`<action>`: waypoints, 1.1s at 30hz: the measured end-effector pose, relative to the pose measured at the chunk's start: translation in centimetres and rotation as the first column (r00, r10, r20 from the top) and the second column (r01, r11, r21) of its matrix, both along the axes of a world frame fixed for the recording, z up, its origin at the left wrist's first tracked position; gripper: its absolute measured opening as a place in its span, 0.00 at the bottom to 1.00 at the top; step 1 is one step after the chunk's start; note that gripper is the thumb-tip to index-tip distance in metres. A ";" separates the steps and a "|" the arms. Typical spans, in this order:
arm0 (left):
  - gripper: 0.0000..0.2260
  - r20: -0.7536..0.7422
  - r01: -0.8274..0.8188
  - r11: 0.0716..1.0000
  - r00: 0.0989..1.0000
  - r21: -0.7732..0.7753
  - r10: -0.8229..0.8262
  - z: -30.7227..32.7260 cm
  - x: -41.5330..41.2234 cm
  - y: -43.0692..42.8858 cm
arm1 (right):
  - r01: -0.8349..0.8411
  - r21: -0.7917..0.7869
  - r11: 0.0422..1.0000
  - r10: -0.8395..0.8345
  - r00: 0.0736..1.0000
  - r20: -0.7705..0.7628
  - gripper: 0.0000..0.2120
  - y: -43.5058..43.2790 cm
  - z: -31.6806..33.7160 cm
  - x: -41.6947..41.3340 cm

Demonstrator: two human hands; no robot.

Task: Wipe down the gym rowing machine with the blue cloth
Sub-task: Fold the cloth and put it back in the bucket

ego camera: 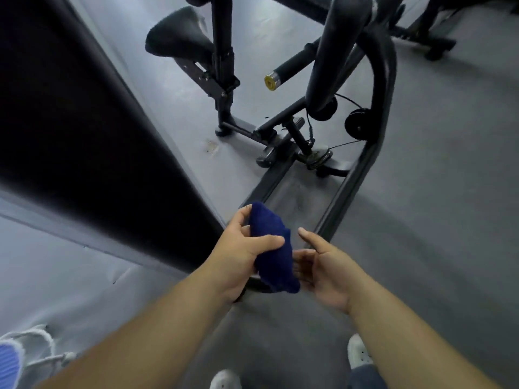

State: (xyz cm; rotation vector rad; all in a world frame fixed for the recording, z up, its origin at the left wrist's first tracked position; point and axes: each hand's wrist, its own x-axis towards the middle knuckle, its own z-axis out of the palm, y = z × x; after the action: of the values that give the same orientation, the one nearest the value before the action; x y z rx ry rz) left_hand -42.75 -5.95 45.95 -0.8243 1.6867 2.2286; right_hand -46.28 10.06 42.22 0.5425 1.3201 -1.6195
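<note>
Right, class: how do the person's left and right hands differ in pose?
The left hand grips the bunched dark blue cloth; the right hand is open beside it. The left thumb lies across the cloth; the right thumb points out free. Both are above the black metal frame.

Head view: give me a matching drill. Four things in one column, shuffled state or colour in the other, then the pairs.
Column 1
1. blue cloth
2. right hand
3. handle end cap
4. seat

Column 2
A. yellow
B. fingers straight, grips nothing
C. bunched up, gripped by the left hand
D. black, near the top of the view

Pairs: 1-C, 2-B, 3-A, 4-D
</note>
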 end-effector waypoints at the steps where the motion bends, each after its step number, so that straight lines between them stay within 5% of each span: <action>1: 0.28 0.019 0.039 0.999 0.999 -0.019 -0.038 -0.2 0.8 -0.5 | 0.010 -0.030 0.999 -0.009 1.000 0.019 0.25 -0.6 -0.3 1.6; 8: 0.13 0.090 0.407 0.880 0.913 -0.244 -0.398 -2.2 6.0 -2.2 | 0.430 -0.327 0.841 -0.436 0.898 0.061 0.19 -1.9 -1.5 10.6; 13: 0.11 0.171 0.595 0.672 0.790 -0.441 -0.588 -5.2 9.3 -0.5 | 0.575 -0.286 0.767 -0.590 0.807 0.041 0.19 -0.8 -4.0 16.5; 16: 0.12 0.244 0.628 0.680 0.777 -0.378 -0.581 -7.0 12.0 0.4 | 0.629 -0.282 0.724 -0.639 0.766 0.067 0.14 -0.7 -6.2 20.5; 19: 0.28 0.368 0.723 0.587 0.690 -0.363 -0.623 -9.1 15.2 1.0 | 0.703 -0.261 0.661 -0.717 0.695 0.053 0.11 -0.3 -8.1 24.5; 21: 0.23 0.450 0.784 0.493 0.620 -0.376 -0.643 -10.7 17.1 1.0 | 0.791 -0.241 0.563 -0.800 0.595 0.084 0.09 0.1 -9.4 27.1; 24: 0.14 0.483 0.822 0.502 0.566 -0.268 -0.668 -12.8 20.0 1.0 | 0.866 -0.209 0.455 -0.862 0.487 0.141 0.03 0.4 -11.4 31.5; 30: 0.31 0.492 0.894 0.411 0.442 -0.177 -0.750 -16.1 25.0 0.6 | 0.913 -0.173 0.369 -0.901 0.397 0.173 0.18 -0.4 -16.3 38.9; 33: 0.30 0.473 0.895 0.408 0.444 -0.182 -0.761 -18.2 26.5 -0.7 | 0.900 -0.192 0.392 -0.878 0.428 0.214 0.41 -0.8 -18.2 41.6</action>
State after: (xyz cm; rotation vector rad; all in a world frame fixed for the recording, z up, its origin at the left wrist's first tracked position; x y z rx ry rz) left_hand -16.23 -6.67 27.78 -0.2119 1.8185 0.9731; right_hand -4.69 9.21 24.04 1.2814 0.6536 -2.5825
